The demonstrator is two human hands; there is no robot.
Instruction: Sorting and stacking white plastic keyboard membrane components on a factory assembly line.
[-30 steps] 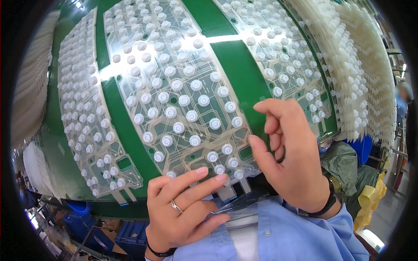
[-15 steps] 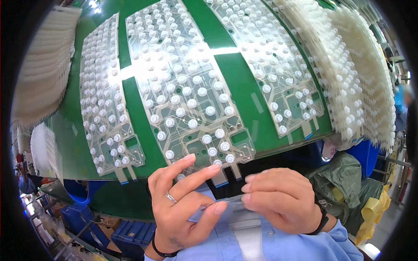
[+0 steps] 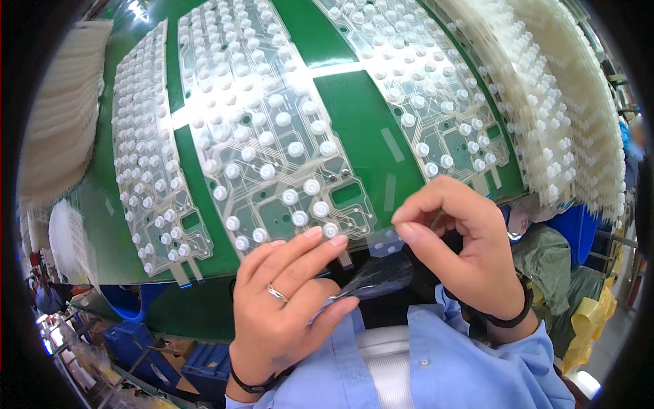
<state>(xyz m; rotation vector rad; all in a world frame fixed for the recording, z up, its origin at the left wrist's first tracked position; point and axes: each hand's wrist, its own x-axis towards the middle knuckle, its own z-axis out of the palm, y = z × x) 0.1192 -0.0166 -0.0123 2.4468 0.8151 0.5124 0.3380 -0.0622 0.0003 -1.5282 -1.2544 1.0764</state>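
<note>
Three clear membrane sheets studded with white rubber domes lie on a green table (image 3: 361, 143); the middle sheet (image 3: 266, 143) is nearest me. My left hand (image 3: 286, 307), wearing a ring, holds a thin clear film strip (image 3: 371, 279) between thumb and fingers, with its fingertips at the middle sheet's near edge. My right hand (image 3: 463, 238) pinches a small clear piece (image 3: 385, 240) between thumb and forefinger, just off the table's near edge, right of the left fingertips.
A left sheet (image 3: 146, 170) and a right sheet (image 3: 436, 95) flank the middle one. Stacks of white dome sheets (image 3: 565, 116) stand on the right and another stack (image 3: 58, 123) on the left. Blue crates (image 3: 150, 347) sit below the table.
My right hand rose from my left palm to the table's near edge, pulling a small clear piece off the film. My left hand stayed low with the film.
</note>
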